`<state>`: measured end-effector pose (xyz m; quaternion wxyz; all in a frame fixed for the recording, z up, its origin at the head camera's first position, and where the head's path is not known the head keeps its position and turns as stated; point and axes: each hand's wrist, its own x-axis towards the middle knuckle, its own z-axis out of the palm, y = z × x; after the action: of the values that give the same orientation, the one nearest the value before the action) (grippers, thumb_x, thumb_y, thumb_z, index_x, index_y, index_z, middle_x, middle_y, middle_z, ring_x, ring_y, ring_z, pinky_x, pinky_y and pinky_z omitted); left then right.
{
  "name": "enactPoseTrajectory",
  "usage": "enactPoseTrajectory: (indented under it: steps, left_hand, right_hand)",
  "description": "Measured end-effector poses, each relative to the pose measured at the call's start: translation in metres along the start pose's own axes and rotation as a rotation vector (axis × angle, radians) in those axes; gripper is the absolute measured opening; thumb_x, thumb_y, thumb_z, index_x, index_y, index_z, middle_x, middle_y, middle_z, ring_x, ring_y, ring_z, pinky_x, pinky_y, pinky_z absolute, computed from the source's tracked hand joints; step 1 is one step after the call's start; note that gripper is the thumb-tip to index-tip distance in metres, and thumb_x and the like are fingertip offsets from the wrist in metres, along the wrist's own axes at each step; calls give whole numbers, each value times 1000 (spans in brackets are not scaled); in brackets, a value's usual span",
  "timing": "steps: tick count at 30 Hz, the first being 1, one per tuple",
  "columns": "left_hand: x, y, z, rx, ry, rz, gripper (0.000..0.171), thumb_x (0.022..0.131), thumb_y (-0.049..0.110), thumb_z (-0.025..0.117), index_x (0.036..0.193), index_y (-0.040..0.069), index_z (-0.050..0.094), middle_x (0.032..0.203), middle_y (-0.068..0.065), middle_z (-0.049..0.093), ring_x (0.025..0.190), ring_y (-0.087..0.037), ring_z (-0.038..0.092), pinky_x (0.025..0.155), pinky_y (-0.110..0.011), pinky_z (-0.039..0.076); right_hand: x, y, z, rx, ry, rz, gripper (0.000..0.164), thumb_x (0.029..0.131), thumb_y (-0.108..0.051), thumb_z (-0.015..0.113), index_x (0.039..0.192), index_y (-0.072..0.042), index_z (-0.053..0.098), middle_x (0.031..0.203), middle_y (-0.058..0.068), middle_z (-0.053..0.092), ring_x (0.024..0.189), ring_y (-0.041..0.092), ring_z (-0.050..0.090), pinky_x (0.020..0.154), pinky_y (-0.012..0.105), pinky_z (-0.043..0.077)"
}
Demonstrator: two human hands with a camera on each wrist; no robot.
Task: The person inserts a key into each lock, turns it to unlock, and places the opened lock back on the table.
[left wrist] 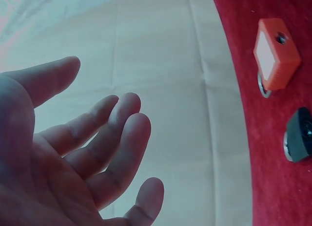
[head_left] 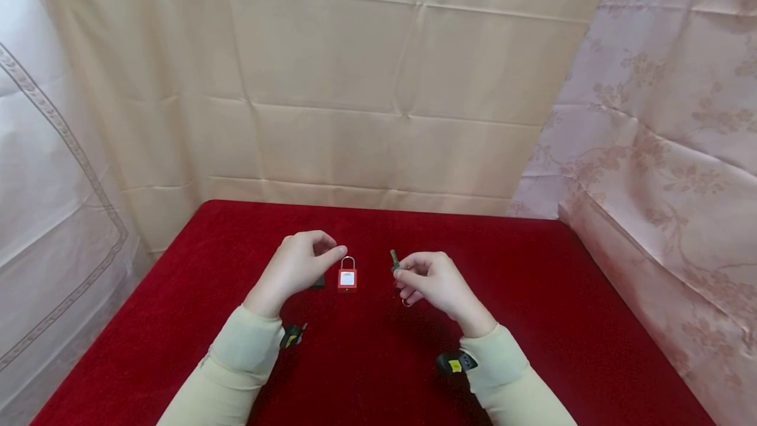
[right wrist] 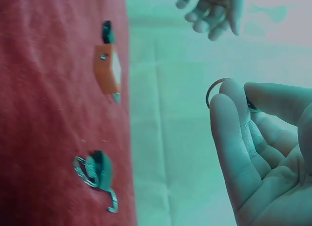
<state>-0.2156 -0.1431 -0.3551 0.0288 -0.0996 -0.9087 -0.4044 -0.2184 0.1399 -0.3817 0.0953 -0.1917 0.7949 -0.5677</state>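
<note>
My right hand (head_left: 428,279) pinches a key by its fingertips, with a green key (head_left: 394,259) showing just above them in the head view. A metal ring (right wrist: 210,91) hangs from these fingertips in the right wrist view; the fingers hide most of what they hold. My left hand (head_left: 301,265), fingers loosely bent and holding nothing, hovers beside a red padlock (head_left: 347,279) with a white label. A dark padlock (left wrist: 301,133) lies beside it, half hidden by that hand in the head view. Another green piece (right wrist: 101,171) with a ring and metal blade lies on the cloth.
Red cloth (head_left: 355,360) covers the table. A beige curtain (head_left: 355,84) hangs behind it, with patterned curtains (head_left: 680,117) on the right and white ones (head_left: 53,202) on the left. A small black device (head_left: 455,363) is strapped at my right wrist.
</note>
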Motion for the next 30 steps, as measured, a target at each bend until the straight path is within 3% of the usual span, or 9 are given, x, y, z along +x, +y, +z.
enactPoseTrajectory:
  steps: [4,10,21,30]
  left_hand:
    - [-4,7,-4,-16,4,14,22,95,35,72,108,17,74,94,6,70,84,-16,64,76,-38,54]
    - [-8,14,-8,-17,8,28,23,95,34,72,109,16,73,94,6,70,84,-16,64,78,-38,54]
    - [-10,11,-5,-18,10,38,22,95,32,72,109,14,73,93,6,71,83,-15,65,75,-37,54]
    - [-5,10,-2,38,26,6,34,94,35,72,118,11,69,93,2,68,72,-15,62,70,-37,53]
  right_hand:
    - [-5,-6,-9,24,43,-21,12,96,-7,70,102,3,71,92,28,70,72,34,71,64,42,60]
    - [-10,-11,-14,34,82,-15,14,94,-9,72,103,1,72,91,21,71,73,33,71,66,42,60]
    - [-11,-12,-15,53,81,-24,19,95,-7,71,106,8,69,90,19,72,72,27,70,65,42,60]
    - [-11,-9,-22,36,112,6,15,95,-11,72,105,0,72,96,25,72,73,33,71,66,41,60]
